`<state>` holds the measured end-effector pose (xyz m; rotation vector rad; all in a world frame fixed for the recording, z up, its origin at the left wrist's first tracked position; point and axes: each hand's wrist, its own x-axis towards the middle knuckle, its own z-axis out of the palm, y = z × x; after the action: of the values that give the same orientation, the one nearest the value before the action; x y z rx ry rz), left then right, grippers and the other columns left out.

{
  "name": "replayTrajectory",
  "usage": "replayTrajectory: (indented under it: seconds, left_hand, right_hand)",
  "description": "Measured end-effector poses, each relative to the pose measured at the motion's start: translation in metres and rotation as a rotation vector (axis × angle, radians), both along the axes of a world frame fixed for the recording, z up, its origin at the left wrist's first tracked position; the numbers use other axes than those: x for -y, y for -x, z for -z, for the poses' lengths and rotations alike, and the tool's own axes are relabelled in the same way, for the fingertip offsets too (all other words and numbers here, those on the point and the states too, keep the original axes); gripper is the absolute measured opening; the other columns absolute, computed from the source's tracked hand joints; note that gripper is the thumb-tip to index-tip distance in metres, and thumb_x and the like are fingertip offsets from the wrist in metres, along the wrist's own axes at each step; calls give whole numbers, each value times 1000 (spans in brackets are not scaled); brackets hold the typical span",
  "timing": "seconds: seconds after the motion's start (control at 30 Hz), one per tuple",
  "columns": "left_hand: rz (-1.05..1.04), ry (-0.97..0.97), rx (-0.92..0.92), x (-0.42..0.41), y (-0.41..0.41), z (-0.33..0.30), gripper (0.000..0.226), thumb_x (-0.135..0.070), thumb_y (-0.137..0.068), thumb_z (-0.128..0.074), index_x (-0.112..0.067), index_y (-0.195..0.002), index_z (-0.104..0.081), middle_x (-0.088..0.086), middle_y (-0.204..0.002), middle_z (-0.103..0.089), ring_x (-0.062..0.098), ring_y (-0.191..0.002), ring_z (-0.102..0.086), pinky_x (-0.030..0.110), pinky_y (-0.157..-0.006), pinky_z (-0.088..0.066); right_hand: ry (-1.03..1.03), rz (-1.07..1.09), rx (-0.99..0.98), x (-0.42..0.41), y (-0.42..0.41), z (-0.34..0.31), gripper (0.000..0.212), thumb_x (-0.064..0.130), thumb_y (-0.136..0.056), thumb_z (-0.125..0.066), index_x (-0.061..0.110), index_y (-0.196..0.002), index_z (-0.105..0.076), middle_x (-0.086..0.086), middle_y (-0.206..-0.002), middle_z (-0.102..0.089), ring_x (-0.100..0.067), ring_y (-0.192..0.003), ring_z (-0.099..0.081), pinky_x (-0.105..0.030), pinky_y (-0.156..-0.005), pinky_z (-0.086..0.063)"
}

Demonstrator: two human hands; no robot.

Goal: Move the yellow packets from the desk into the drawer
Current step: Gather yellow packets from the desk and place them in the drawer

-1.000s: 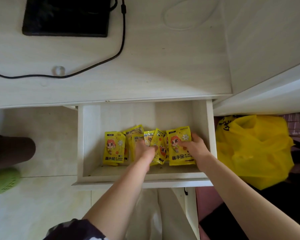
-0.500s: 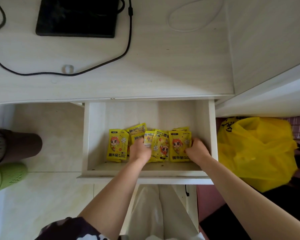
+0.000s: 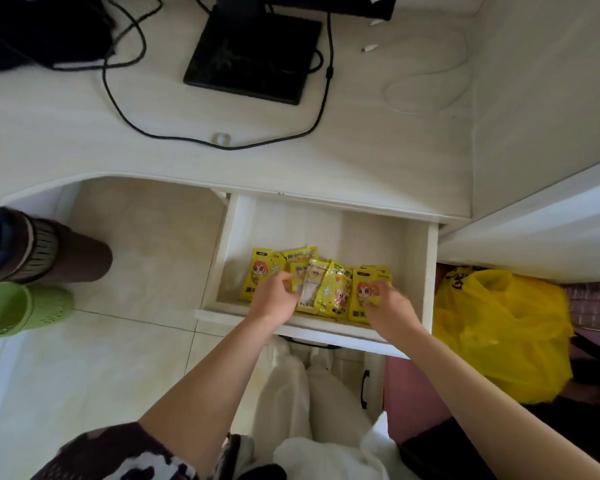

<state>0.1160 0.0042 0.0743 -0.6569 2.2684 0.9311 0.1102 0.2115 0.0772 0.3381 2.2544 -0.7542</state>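
Several yellow packets [image 3: 336, 289] with a cartoon figure lie in a row near the front of the open white drawer [image 3: 418, 271]. My left hand [image 3: 278, 299] rests on the packets at the left of the row, fingers curled onto them. The rightmost packet [image 3: 361, 294] lies under the fingers of my right hand [image 3: 390, 306]. Both hands are inside the drawer. I see no yellow packets on the desk top [image 3: 361, 157].
On the desk stand a black monitor base [image 3: 253, 57], black cables [image 3: 118, 98] and a thin white cable [image 3: 426, 88]. On the floor to the left are a brown bin [image 3: 45, 251] and a green bin [image 3: 21, 306]. A yellow plastic bag [image 3: 499, 327] sits right of the drawer.
The view has swung up and left, showing more of the desk. Both hands stay in the drawer on the packets; the right hand has shifted slightly toward the front.
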Motion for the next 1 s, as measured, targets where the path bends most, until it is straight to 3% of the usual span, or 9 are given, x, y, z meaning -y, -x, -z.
replayTrajectory:
  seconds: [0.07,0.17,0.23,0.33,0.5,1.0]
  left_hand:
    - [-30,-3,-45,11,-12,-9,44,-14,-88,-63,-15,-131,-55,2,-118,-65,18,-106,-61,24,-82,-44]
    - [-49,4,-128,27,-31,-21,40,-13,-89,-61,-16,-128,-57,3,-112,-67,21,-104,-62,31,-87,-49]
    - [-54,20,-186,43,-47,-29,38,-13,-90,-59,-15,-128,-57,4,-112,-66,20,-104,-61,36,-90,-50]
    - [-15,80,-245,66,-74,-40,36,-16,-92,-53,-16,-128,-56,3,-112,-64,19,-107,-57,38,-89,-49]
    - [-84,133,-275,114,-118,-52,34,-18,-93,-49,-19,-127,-54,-1,-112,-61,17,-110,-50,35,-91,-47]
    - [-326,343,-296,326,-239,-71,36,-23,-96,-46,-21,-131,-52,-3,-120,-62,17,-116,-50,35,-93,-48]
  right_hand:
    - [-4,-100,-36,11,-5,-10,42,15,-94,-45,14,-136,-42,-12,-131,-54,-26,-96,-55,-29,-73,-46]
    - [-17,-223,-86,30,-12,-24,43,14,-93,-45,10,-136,-42,-12,-132,-51,-30,-118,-50,-36,-95,-44]
    - [-38,-326,-128,50,-17,-32,44,15,-93,-45,11,-137,-41,-12,-132,-51,-30,-122,-46,-39,-100,-42]
    - [-82,-512,-146,81,-26,-44,47,16,-94,-44,14,-140,-35,-9,-136,-46,-28,-124,-44,-37,-102,-36]
    - [-120,-719,-214,152,-41,-61,46,22,-97,-42,17,-141,-31,-6,-140,-41,-26,-129,-39,-38,-101,-39]
    - [-82,-1058,-343,383,-108,-75,42,22,-98,-38,15,-139,-32,-7,-135,-45,-23,-123,-42,-34,-102,-37]
